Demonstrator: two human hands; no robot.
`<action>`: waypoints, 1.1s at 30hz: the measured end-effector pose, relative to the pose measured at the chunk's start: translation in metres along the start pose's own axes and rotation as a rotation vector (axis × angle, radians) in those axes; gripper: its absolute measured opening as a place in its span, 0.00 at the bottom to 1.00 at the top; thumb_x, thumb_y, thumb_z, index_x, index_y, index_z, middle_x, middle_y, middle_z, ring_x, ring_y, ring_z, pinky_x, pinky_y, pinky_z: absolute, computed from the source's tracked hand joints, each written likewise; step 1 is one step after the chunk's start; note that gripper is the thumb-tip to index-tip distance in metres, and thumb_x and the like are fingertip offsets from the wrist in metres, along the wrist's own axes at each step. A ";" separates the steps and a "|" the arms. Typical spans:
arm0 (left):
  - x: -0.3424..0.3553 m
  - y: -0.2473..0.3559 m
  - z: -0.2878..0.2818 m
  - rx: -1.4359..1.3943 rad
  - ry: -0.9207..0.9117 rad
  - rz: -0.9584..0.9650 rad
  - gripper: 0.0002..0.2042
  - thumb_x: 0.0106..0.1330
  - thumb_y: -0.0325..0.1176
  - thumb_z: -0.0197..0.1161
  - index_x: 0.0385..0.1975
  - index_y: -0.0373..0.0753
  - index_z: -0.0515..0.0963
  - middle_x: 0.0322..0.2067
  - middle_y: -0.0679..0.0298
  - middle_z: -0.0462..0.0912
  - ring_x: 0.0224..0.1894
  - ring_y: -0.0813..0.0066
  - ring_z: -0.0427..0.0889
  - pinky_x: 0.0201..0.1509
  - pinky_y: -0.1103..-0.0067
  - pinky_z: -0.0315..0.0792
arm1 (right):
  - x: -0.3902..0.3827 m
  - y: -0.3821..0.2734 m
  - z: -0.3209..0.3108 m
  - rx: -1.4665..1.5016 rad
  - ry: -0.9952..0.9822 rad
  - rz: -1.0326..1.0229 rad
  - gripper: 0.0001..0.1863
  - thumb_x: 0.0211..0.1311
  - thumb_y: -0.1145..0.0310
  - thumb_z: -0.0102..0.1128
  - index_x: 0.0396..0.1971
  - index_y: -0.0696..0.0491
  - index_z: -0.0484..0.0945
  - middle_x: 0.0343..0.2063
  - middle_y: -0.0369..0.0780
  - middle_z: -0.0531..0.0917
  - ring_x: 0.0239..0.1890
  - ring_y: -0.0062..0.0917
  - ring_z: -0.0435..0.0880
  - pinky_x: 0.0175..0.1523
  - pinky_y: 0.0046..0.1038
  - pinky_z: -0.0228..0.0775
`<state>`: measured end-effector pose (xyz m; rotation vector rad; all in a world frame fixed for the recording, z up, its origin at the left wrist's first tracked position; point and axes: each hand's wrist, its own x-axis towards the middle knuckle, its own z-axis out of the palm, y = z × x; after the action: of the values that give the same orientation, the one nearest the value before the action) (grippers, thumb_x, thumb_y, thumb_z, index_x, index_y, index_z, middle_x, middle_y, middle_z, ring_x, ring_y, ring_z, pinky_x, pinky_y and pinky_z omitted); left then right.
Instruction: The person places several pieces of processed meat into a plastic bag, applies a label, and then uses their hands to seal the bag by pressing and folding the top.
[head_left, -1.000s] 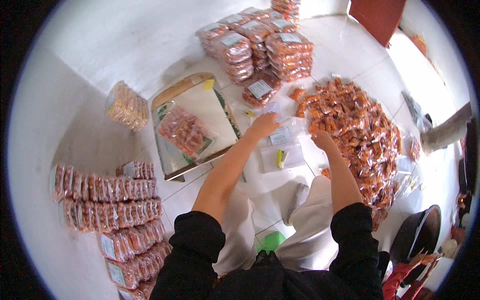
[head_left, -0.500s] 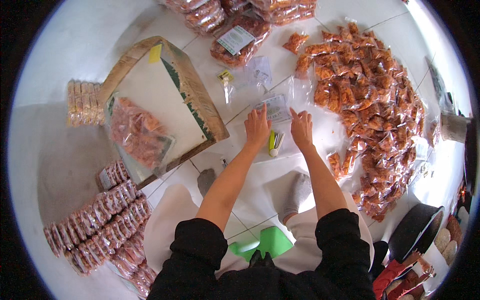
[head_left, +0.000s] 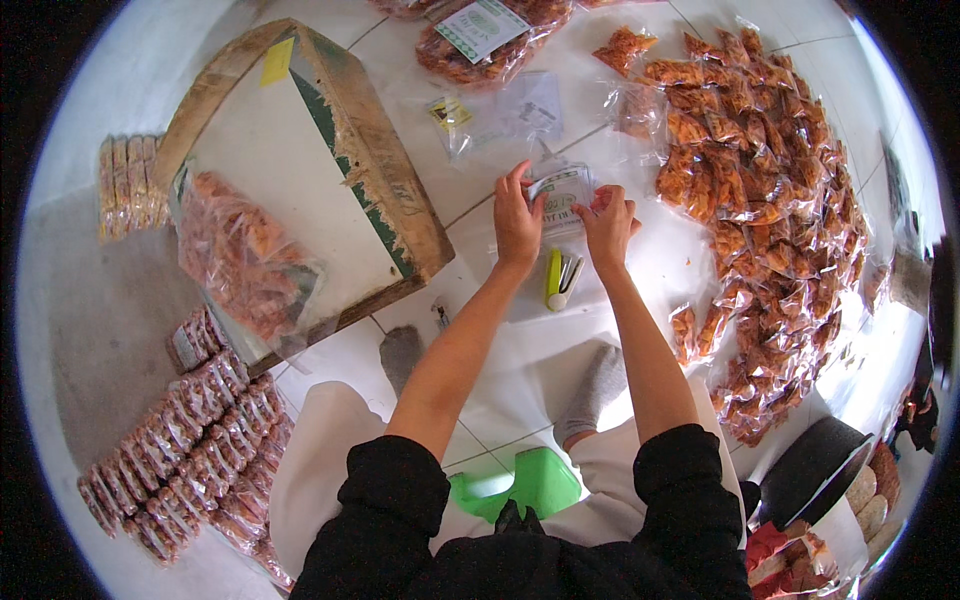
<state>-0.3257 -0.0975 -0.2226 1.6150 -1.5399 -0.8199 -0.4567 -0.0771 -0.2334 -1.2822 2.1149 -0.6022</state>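
Between my hands is a printed white-and-green label (head_left: 564, 196), which seems to sit in a clear plastic sleeve or bag. My left hand (head_left: 517, 222) pinches its left edge with thumb and fingers. At the opposite edge my right hand (head_left: 607, 226) grips it with curled fingers. The label's upper edge curves up off the white surface. Just below, between my forearms, lies a lime-green and silver stapler (head_left: 562, 279). Small clear packs of orange-brown snack (head_left: 740, 170) spread over the floor to the right.
A worn, wood-edged box (head_left: 330, 130) stands at left, a pinkish snack bag (head_left: 240, 245) on top. Rows of packed bags (head_left: 190, 430) line the lower left. Beyond my hands lie a large labelled bag (head_left: 480, 50) and clear plastic (head_left: 525, 105). A green stool (head_left: 535, 480) is beneath me.
Both hands have closed on the label, which lay flat under my fingertips before, and its edge is now lifted and curved. The whole view has shifted slightly.
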 end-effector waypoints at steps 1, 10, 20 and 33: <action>0.001 -0.003 -0.002 0.000 0.003 0.000 0.24 0.49 0.24 0.62 0.48 0.39 0.65 0.38 0.57 0.70 0.39 0.64 0.71 0.42 0.74 0.66 | -0.001 -0.002 -0.001 0.017 -0.005 0.014 0.24 0.43 0.61 0.66 0.41 0.49 0.67 0.40 0.35 0.71 0.45 0.31 0.65 0.48 0.37 0.50; 0.009 0.060 -0.042 -0.153 0.080 0.246 0.07 0.49 0.27 0.65 0.25 0.35 0.74 0.22 0.62 0.75 0.24 0.73 0.76 0.30 0.79 0.69 | -0.017 -0.033 -0.016 0.121 0.358 -0.085 0.25 0.51 0.58 0.61 0.47 0.51 0.66 0.44 0.40 0.69 0.47 0.30 0.66 0.53 0.37 0.54; -0.022 0.138 -0.186 -0.382 0.527 0.083 0.14 0.52 0.39 0.66 0.25 0.32 0.73 0.19 0.64 0.76 0.22 0.80 0.73 0.27 0.82 0.67 | -0.112 -0.177 -0.064 1.416 -0.277 0.045 0.07 0.56 0.69 0.56 0.32 0.54 0.72 0.23 0.30 0.73 0.27 0.14 0.73 0.35 0.19 0.68; -0.153 -0.002 -0.272 0.222 0.916 -0.119 0.19 0.44 0.30 0.65 0.35 0.38 0.65 0.33 0.59 0.67 0.41 0.59 0.65 0.47 0.67 0.59 | -0.231 -0.166 0.066 1.324 -0.214 0.358 0.08 0.55 0.76 0.52 0.36 0.56 0.71 0.30 0.35 0.75 0.32 0.22 0.75 0.36 0.25 0.70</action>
<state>-0.1039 0.0778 -0.0902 1.8681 -0.8860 0.0872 -0.2228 0.0534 -0.1176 -0.1879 1.1951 -1.2857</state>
